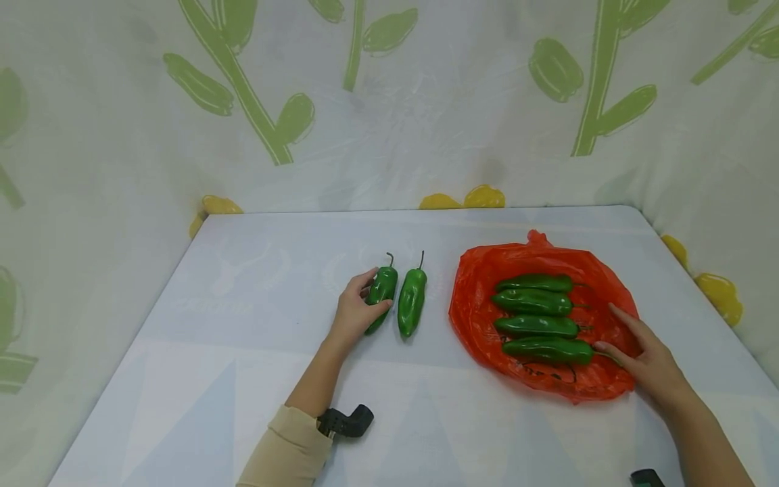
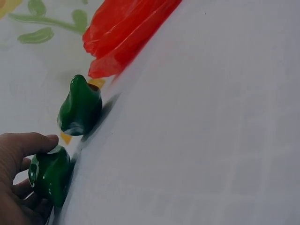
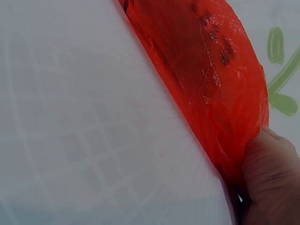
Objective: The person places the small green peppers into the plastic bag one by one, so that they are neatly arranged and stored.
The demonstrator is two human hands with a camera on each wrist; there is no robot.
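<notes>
In the head view my left hand (image 1: 356,308) grips a green chili pepper (image 1: 383,287) on the table, thumb on its near side and fingers around its far left side. Its thin stem points away from me. Just to the right lies a second green pepper (image 1: 412,302), about parallel to it. A red plastic bag (image 1: 471,331) is spread wide on the right, with several green peppers (image 1: 535,301) side by side inside. My right hand (image 1: 654,365) rests at its right rim, thumb and forefinger spread over the inside. In the right wrist view the thumb (image 3: 269,157) overlaps the red plastic; the other fingers are hidden.
The white table (image 1: 255,284) has pale blue triangles near its front. A curtain-like cloth (image 1: 438,122) with green plant prints hangs behind and at the sides. A black wrist device (image 1: 347,421) sits on my left wrist.
</notes>
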